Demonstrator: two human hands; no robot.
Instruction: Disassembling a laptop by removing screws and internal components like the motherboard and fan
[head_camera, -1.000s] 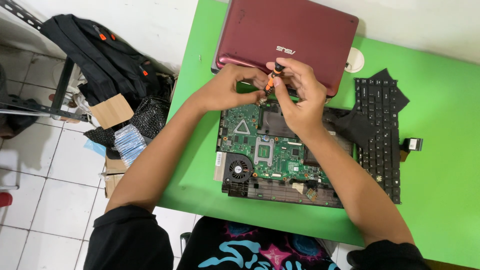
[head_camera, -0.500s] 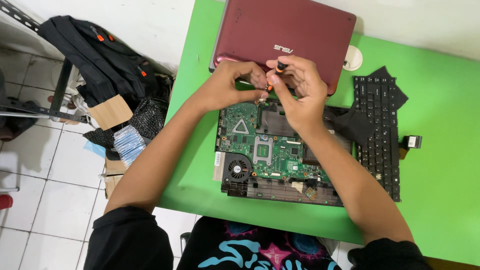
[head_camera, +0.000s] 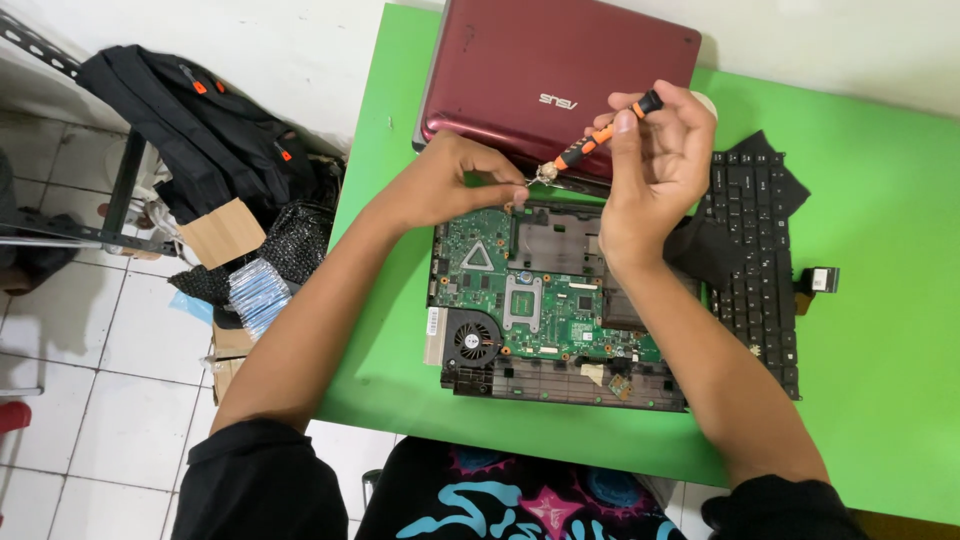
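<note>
An opened laptop base with a green circuit board (head_camera: 545, 300) and a round black fan (head_camera: 472, 338) lies on the green table (head_camera: 880, 330). Its dark red lid (head_camera: 560, 70) lies folded back beyond it. My right hand (head_camera: 655, 165) holds a small orange and black screwdriver (head_camera: 598, 140), its tip pointing down-left near the hinge. My left hand (head_camera: 450, 180) pinches something small at that tip, with fingers closed over the board's top edge. What is pinched is too small to tell.
A detached black keyboard (head_camera: 755, 265) lies right of the base, with a small connector piece (head_camera: 818, 280) beside it. Left of the table, a black backpack (head_camera: 190, 125), a cardboard box (head_camera: 222, 232) and clear packets (head_camera: 255, 290) sit on the white tiled floor.
My right hand has risen and tilted the screwdriver so its handle points up-right. My left hand has stayed at the hinge, now meeting the screwdriver's tip.
</note>
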